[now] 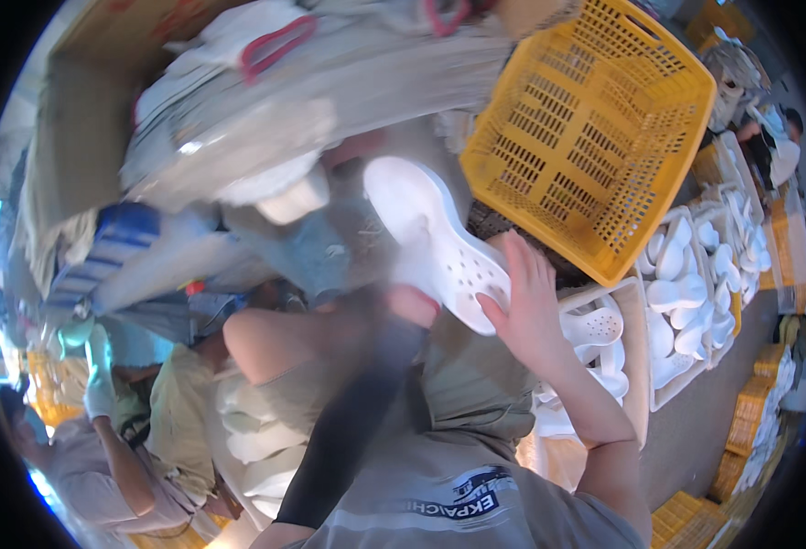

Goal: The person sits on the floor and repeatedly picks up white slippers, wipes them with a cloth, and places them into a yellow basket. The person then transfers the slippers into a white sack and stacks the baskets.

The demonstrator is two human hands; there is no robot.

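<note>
Hands (412,261), right (531,297) part-curled, on white sole (462,274)

Grey shirt (549,512) worn with black arm sleeve (351,403).

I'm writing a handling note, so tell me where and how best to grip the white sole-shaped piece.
Likely the white sole-shaped piece is best pinched by the rim of its perforated lower end, coming from the right, where the right hand is. It is long and slants down rightward, so that end lies nearest that hand.
</note>
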